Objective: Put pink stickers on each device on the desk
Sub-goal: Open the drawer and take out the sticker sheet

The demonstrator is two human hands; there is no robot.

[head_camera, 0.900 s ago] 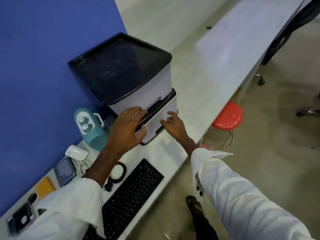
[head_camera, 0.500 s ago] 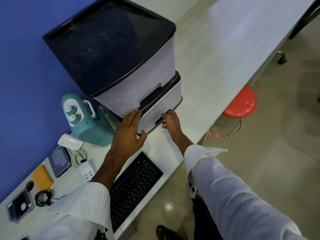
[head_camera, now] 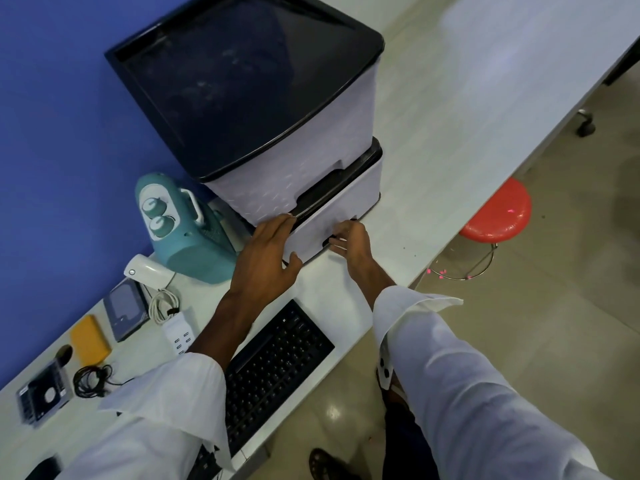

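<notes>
Keyboard (head_camera: pixel 277 362), flat black, near boxy textured drawer unit (head_camera: pixel 304 174).

Quick rundown: the left hand (head_camera: pixel 266 258) has been slid down off the dark gap between the two drawers and is now laid flat over the near-left corner of the lower drawer (head_camera: pixel 346 202). Fingertips only just reach that gap, and the thumb is spread toward the bottom edge. The right hand (head_camera: pixel 349 242) has been shifted too. Earlier only fingertips were touched to the drawer front; now the fingers are hooked into the handle slot (head_camera: pixel 327 242) low on it. Whether the drawer has been pulled out can't be told. The view has been moved in closer, so the drawer unit (head_camera: pixel 301 188) is seen bigger.
</notes>
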